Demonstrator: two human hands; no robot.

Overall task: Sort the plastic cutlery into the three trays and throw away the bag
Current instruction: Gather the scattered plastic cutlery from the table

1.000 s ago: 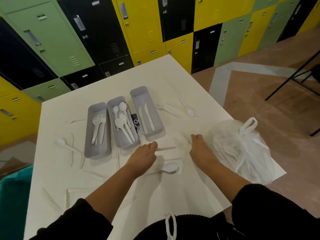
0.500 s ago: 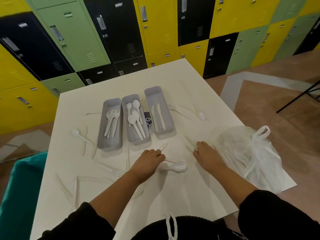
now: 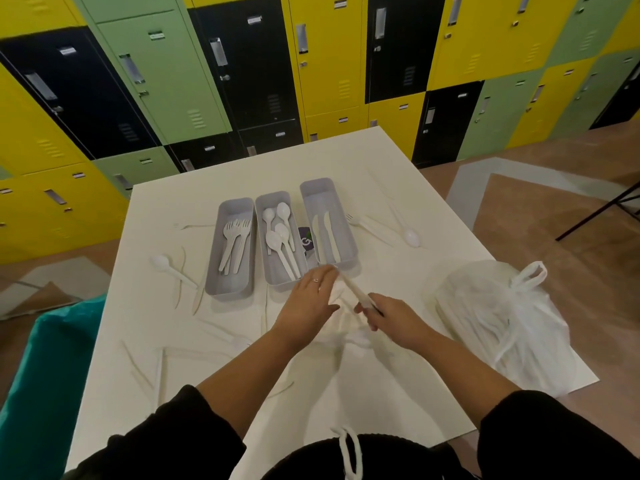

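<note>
Three grey trays stand side by side: the left tray holds forks, the middle tray spoons, the right tray two knives. Just in front of them my right hand grips a white plastic knife by its near end, slanting up and left. My left hand reaches its fingertips to the knife's far end, by the right tray's near wall; its grasp is hidden under the hand. The white plastic bag lies crumpled at the table's right edge.
Loose white cutlery lies around the white table: a spoon and knives at the left, a fork and a spoon right of the trays. A teal bin stands at the table's left. Lockers line the back.
Both hands have lifted off the table and moved toward the trays. My right hand has picked up a knife, and my left hand now meets its far end.
</note>
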